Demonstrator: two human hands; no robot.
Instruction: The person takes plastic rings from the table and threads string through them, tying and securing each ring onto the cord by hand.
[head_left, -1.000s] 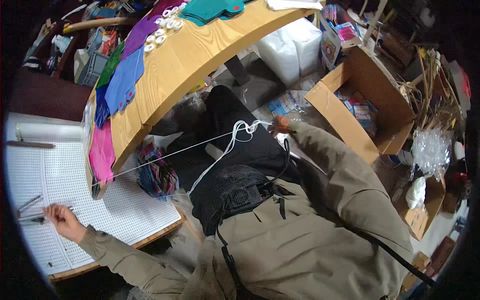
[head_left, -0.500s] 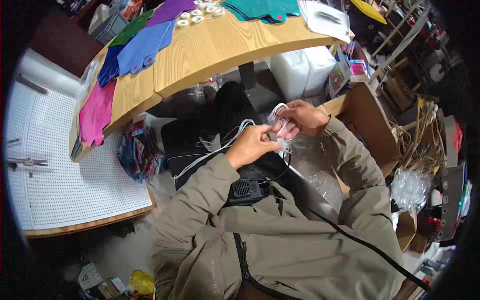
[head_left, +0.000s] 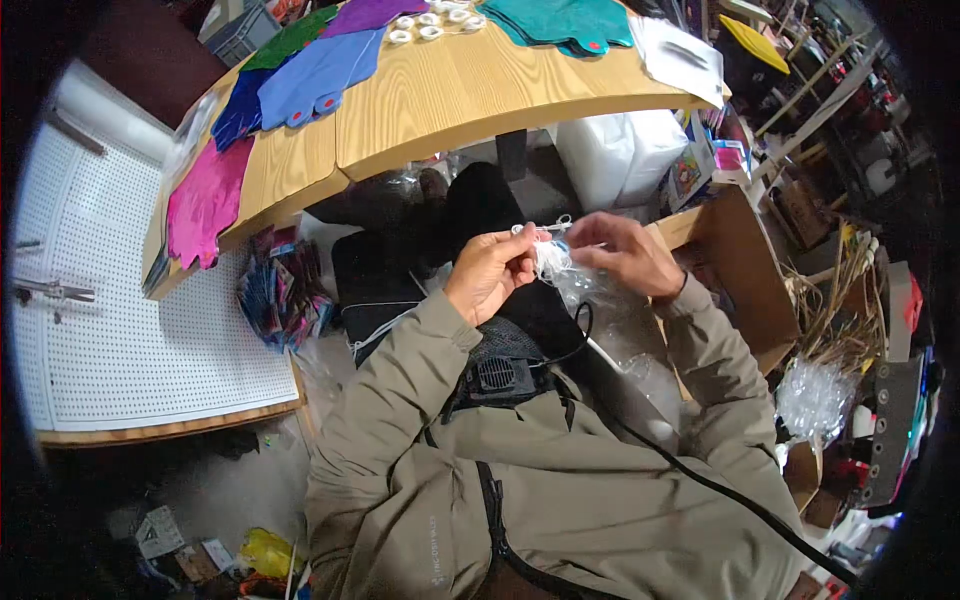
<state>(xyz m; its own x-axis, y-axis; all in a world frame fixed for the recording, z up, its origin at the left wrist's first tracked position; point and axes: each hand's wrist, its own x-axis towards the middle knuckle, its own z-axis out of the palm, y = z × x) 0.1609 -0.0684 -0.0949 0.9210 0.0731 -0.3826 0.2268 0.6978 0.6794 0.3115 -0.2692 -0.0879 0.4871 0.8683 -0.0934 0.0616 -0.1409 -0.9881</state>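
My left hand is closed, thumb and fingers pinching a small bundle of white string above my lap. Looped ends stick out at the top of the bundle, and loose strands hang below the fingertips. Just right of it is my right hand, its fingers curved toward the string and smeared by motion. Whether those fingers grip a strand cannot be made out. Another length of white string lies over my dark trouser leg, left of the bundle.
A curved wooden table ahead bears coloured fabric pieces and white rings. An open cardboard box stands at right, with clear plastic beside my leg. A white perforated board is at left; a black cable crosses my jacket.
The string looped around my right fingers is now a compact bundle in my left hand. My right hand has moved slightly right and lower. Less string trails across my lap.
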